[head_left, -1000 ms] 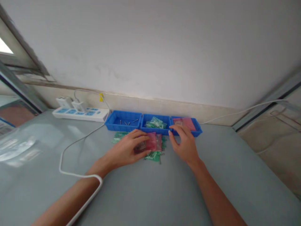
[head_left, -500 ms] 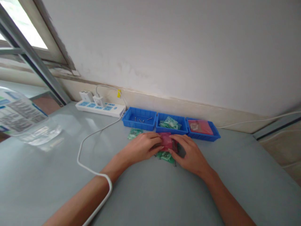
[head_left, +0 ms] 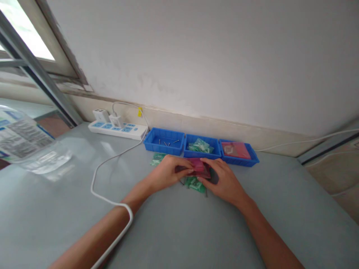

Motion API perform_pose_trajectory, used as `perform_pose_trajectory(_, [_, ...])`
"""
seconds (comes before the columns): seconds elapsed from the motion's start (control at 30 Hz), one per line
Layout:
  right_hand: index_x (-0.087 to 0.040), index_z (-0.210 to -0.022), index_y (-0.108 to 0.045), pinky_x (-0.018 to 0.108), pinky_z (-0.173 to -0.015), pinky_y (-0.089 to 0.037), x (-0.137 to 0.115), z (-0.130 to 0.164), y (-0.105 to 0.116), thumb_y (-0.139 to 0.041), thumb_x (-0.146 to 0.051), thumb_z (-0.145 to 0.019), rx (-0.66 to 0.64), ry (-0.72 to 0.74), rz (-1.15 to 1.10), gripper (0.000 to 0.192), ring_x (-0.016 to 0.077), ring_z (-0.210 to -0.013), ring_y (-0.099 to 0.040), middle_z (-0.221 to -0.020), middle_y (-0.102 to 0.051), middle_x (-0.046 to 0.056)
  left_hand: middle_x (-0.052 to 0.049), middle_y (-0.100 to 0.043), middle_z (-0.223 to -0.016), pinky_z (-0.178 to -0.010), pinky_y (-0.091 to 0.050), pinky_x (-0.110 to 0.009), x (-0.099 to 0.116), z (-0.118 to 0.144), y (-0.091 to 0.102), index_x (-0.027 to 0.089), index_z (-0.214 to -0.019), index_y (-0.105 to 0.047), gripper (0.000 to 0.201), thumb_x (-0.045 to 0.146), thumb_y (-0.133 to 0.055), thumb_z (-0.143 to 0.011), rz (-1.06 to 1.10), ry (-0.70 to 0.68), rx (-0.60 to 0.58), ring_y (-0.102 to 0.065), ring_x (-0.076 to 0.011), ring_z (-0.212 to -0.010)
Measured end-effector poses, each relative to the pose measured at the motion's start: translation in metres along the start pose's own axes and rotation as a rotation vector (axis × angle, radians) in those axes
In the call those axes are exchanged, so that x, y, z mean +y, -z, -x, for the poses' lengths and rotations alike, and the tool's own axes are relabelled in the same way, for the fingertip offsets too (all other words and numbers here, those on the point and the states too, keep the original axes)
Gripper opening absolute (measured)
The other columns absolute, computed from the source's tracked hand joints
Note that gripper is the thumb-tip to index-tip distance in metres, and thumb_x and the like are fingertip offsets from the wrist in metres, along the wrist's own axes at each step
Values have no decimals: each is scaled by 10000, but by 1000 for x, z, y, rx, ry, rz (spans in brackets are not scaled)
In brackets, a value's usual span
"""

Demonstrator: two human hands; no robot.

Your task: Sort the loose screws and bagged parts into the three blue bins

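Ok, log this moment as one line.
left hand: pinching pink bag | right hand: at bag's right end | near side: green packet | behind: three blue trays

Glossy pink plastic packet (head_left: 199, 165)

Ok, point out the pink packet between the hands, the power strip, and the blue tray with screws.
Pink packet (head_left: 199, 167): head view, middle of its visible face.
Power strip (head_left: 117, 130): head view, middle of its body.
Blue tray (head_left: 163, 149): head view, its front wall.
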State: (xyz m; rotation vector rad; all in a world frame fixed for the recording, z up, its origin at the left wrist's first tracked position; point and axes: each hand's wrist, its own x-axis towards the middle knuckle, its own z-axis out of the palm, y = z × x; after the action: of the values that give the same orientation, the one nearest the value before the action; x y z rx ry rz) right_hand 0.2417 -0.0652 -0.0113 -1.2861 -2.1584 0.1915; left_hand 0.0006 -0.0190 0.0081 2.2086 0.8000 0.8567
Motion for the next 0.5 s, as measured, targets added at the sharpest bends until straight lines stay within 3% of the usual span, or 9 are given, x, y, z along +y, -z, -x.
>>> perform_pose_trajectory(0.13, [-271,-1441,-523,516,-1017,-522,2,0,0,-722,-357,-888,-8,-19,-35,594,298,-1134,-624,-1259,-695,98,-60,-804,-941,-817,-593,-302,2,-4,-2,187,-939,-798,265,423,-688,-891,255,209,157,-755,-225,-869])
perform_pose_trajectory(0.23, [-300,-1493,-469,540,-1048,-500,-1,-1,1,-768,-385,-853,33,-53,-88,712,303,-1157,-620,-1283,-682,94,-54,-779,-876,-715,-564,-252,2,-8,-3,168,-901,-746,341,505,-724,-853,387,260,387,-727,-194,-804])
perform_pose_trajectory(0.33, [-304,-1496,-459,502,-978,-544,-6,-5,3,-775,-427,-844,152,-143,-242,735,272,-1050,-664,-1294,-682,103,-38,-755,-843,-650,-526,-220,6,-11,-7,163,-946,-695,434,569,-760,-807,542,301,577,-684,-157,-733])
perform_pose_trajectory(0.43, [-280,-1453,-489,399,-783,-610,-10,-9,3,-757,-478,-848,232,-277,-554,691,211,-851,-704,-1256,-705,107,6,-718,-740,-578,-491,-202,15,-14,-17,173,-997,-650,505,600,-791,-764,781,361,545,-630,-126,-626])
perform_pose_trajectory(0.5, [-253,-1340,-579,354,-674,-617,-11,-11,2,-775,-510,-816,202,-352,-746,615,198,-756,-716,-1115,-751,87,19,-712,-740,-571,-490,-198,21,-15,-26,180,-1002,-635,500,586,-800,-762,882,377,497,-617,-116,-611])
